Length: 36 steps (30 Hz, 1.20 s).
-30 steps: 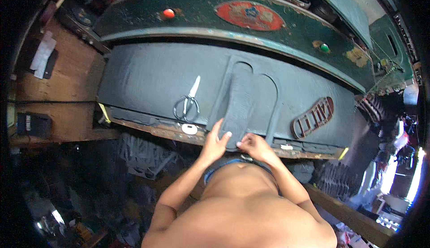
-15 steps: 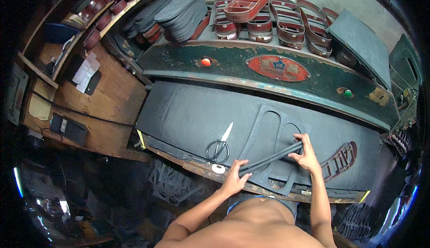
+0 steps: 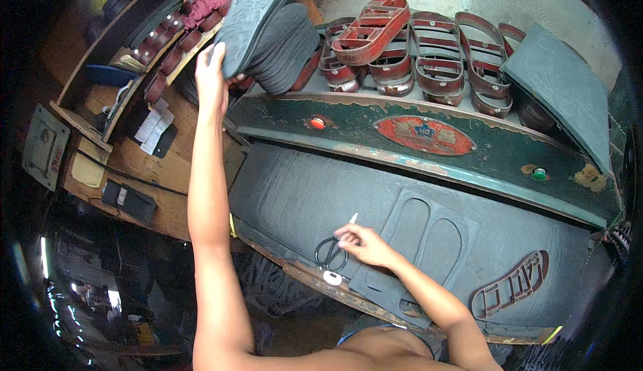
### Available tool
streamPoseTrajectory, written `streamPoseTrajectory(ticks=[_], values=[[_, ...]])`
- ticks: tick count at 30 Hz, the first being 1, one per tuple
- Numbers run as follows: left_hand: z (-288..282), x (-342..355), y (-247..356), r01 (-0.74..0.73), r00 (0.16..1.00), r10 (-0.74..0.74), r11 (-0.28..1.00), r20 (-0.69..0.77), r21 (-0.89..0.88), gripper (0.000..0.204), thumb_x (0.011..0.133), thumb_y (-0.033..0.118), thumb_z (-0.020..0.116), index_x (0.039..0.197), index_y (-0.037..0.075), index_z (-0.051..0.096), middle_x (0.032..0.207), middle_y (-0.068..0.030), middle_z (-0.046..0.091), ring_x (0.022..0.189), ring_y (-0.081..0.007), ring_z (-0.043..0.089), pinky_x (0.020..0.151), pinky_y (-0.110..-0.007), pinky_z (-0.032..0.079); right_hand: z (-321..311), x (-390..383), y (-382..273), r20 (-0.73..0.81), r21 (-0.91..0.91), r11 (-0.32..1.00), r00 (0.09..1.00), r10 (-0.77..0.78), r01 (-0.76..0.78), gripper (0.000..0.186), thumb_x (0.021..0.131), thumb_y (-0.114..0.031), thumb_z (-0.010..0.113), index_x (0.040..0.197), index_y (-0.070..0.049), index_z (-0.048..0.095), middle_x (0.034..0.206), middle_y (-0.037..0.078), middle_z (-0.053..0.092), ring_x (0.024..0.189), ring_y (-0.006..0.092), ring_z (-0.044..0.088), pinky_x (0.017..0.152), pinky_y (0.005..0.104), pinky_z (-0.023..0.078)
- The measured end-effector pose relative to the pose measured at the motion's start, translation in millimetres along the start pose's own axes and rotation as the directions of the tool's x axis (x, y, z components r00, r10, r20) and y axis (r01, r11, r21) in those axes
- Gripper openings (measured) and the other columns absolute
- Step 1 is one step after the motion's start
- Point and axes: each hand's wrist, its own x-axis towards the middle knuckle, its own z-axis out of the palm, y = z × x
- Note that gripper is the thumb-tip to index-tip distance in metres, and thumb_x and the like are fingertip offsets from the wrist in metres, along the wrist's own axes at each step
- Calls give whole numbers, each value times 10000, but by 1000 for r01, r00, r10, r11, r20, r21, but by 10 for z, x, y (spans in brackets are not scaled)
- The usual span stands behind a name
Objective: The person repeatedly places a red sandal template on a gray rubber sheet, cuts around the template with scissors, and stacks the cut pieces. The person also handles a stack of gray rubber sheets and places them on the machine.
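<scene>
Left hand [image 3: 214, 79] lifts soles [image 3: 258, 19] by the stack [image 3: 287, 49]

The left arm stretches up and forward, and its hand grasps the grey soles at their near end, thumb along the edge. They are tilted, held in front of the dark stack on the ledge behind the green beam [image 3: 261, 111]; whether they touch it cannot be told.

The right hand [image 3: 364, 242] is low over the worktop [image 3: 295, 187], fingers bent and slightly blurred above the scissors [image 3: 329, 257]. I cannot tell whether it grasps them. The blade tip points away from the person, the black handles toward the front edge, just beside a white oval piece [image 3: 331, 277].

Right of the scissors lies a grey sheet [image 3: 423, 233] with long rounded openings; the right forearm crosses over its near part. Farther right, a sole-shaped cutter [image 3: 512, 287] rests on the worktop.

Behind the beam, red frames [image 3: 439, 52] stand in a row, one lying across others. At their right leans a grey slab [image 3: 566, 89]. A red button [image 3: 317, 124] and a green button [image 3: 539, 174] sit on the beam.
</scene>
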Motion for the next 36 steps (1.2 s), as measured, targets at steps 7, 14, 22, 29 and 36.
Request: streamPoseTrajectory(ticks=[7,14,22,29,36], values=[[-26,968,-216,279,862,-481,182,-162,943,716,920,720,473,682,56,592,602,-24,525,496,-168,459,487,-380,380,62,542,518,137,40,998,989,-48,43,143,969,-155,683,1037,-30,690,790,3,652,717,80,575,641,276,470],[-112,949,-127,-482,841,-11,442,541,757,584,982,422,642,1418,53,525,1304,-245,639,1203,-310,634,1028,-406,493,25,548,709,178,-278,925,960,-215,259,129,912,-205,672,1008,-123,699,587,84,612,551,277,642,563,415,509],[-142,710,-117,-455,816,-167,402,553,794,540,989,344,670,1384,-3,546,1317,-214,651,1205,-308,645,1034,-391,501,17,600,680,259,-385,874,944,-206,296,134,909,-194,625,983,-101,689,606,126,635,601,349,661,580,464,514],[-38,507,-139,-643,760,-28,115,650,757,678,878,411,759,1392,35,528,1318,-279,581,1203,-408,605,1027,-443,495,13,586,723,225,-361,878,943,-247,316,111,896,-174,641,970,-105,686,556,116,598,569,346,647,559,463,498],[40,436,-314,-612,791,49,72,610,787,739,867,421,788,1431,51,485,1353,-265,582,1286,-387,567,1069,-474,460,14,604,772,242,-374,876,944,-225,305,121,892,-175,630,975,-107,687,554,108,599,566,332,651,558,458,501]])
